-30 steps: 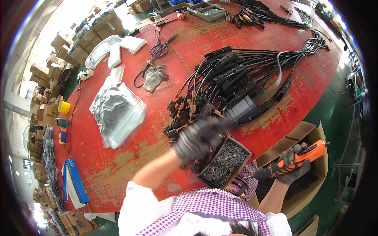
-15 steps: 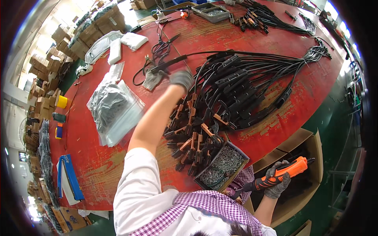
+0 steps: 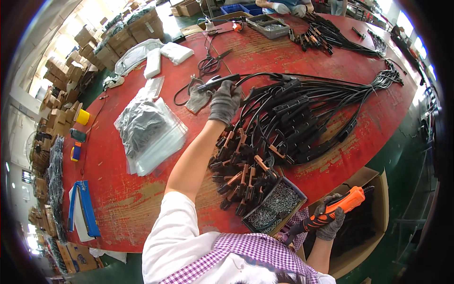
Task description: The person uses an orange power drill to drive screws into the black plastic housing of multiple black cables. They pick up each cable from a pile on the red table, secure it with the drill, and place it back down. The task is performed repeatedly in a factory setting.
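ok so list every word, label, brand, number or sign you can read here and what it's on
No text is clear enough to quote.
Brown cardboard carton at lower left: dark printed mark, too small and blurred to read.
Orange-and-black handheld power tool: no readable lettering.
Held black plastic cable end: no readable lettering.

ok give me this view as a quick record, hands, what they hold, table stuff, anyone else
left hand: gloved, gripping a black housing with a cable attached
right hand: gloved, gripping an orange power tool
surface: worn red table
near person: open box of small metal fasteners, beside black-and-copper clamps
left side: clear plastic bags
far edge: another person's gloved hands
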`<action>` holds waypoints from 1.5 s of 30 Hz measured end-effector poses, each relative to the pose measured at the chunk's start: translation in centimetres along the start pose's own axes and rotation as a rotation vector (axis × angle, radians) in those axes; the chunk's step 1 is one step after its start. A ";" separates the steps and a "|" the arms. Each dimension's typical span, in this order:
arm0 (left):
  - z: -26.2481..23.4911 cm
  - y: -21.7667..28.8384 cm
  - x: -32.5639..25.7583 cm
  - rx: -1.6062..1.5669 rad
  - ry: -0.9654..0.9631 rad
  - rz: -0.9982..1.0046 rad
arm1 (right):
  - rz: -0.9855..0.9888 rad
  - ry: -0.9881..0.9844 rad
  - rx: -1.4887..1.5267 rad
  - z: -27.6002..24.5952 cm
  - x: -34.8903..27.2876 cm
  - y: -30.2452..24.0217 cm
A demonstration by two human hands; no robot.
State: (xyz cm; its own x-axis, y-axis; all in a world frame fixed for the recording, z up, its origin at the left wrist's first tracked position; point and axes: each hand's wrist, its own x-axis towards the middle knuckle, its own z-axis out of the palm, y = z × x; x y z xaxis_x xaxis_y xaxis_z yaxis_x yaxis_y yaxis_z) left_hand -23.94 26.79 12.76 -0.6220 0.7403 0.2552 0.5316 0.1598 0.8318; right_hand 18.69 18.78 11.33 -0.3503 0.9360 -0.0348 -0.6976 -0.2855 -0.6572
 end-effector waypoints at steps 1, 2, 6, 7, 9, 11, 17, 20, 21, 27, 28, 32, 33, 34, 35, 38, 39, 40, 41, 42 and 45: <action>-1.0 2.3 0.2 -0.083 0.008 0.042 | 0.021 -0.021 0.015 -0.2 0.0 0.0; -0.9 7.4 -1.9 -0.670 -0.246 -0.369 | 0.027 -0.019 0.018 -0.9 -0.4 -0.1; 0.8 10.2 -10.5 -0.557 -0.810 -0.309 | 0.145 -0.117 0.011 0.4 -0.6 0.3; 1.2 10.7 -12.9 -0.621 -0.855 -0.389 | 0.198 -0.140 0.039 1.0 -0.5 0.6; 2.7 11.7 -17.7 -0.746 -0.957 -0.557 | 0.096 -0.064 -0.016 0.7 -0.6 1.6; 4.5 10.7 -21.2 -0.787 -0.991 -0.558 | 0.119 0.048 0.005 4.5 -0.7 1.5; 6.3 9.3 -24.1 -0.895 -0.848 -0.709 | 0.343 -0.231 -0.054 2.4 -0.9 0.6; 6.8 8.7 -25.2 -1.020 -0.834 -0.853 | 0.266 -0.239 -0.125 1.4 -1.8 1.9; 6.8 8.6 -25.5 -1.019 -0.842 -0.882 | 0.272 -0.224 -0.124 1.6 -2.0 1.9; 7.1 9.2 -25.7 -1.175 -0.910 -1.067 | 0.332 -0.211 0.011 1.2 -1.4 1.8; 7.0 9.7 -25.5 -1.168 -0.910 -1.066 | 0.339 -0.204 0.026 1.4 -1.2 1.6; 7.4 9.7 -25.8 -1.151 -0.874 -1.055 | 0.343 -0.188 0.061 1.5 -1.2 1.5; 7.3 9.7 -25.8 -1.124 -0.865 -1.080 | 0.337 -0.188 0.066 1.6 -1.3 1.6; 7.2 9.8 -25.7 -1.139 -0.874 -1.095 | 0.339 -0.182 0.052 1.3 -1.4 1.7; 6.9 9.9 -25.6 -1.153 -0.884 -1.112 | 0.341 -0.175 0.039 0.8 -1.4 1.8; 6.9 9.6 -24.5 -0.822 -1.027 -0.598 | 0.306 -0.203 0.041 0.0 -1.3 2.0; 6.9 9.4 -23.3 -0.458 -1.064 -0.031 | 0.283 -0.233 0.061 -0.4 -0.9 2.3; 7.5 9.1 -22.6 -0.095 -1.029 0.526 | 0.257 -0.251 0.070 -0.9 -0.8 2.3; 8.9 7.4 -22.4 -0.462 -1.046 0.027 | 0.281 -0.271 0.186 -0.8 -0.7 2.1; 10.2 5.5 -22.3 -0.874 -0.866 -0.450 | 0.307 -0.276 0.237 -0.4 -0.6 1.8; 12.5 8.5 -15.7 -0.168 -0.357 0.288 | 0.311 -0.296 0.351 -0.1 0.0 0.8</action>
State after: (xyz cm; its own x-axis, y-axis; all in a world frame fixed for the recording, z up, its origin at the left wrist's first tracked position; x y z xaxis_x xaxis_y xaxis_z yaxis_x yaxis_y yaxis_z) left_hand -2.41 24.68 9.66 -0.2118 0.9212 0.3264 0.5351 -0.1701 0.8275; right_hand 18.17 18.55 10.77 -0.6984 0.7132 0.0595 -0.6821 -0.6381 -0.3573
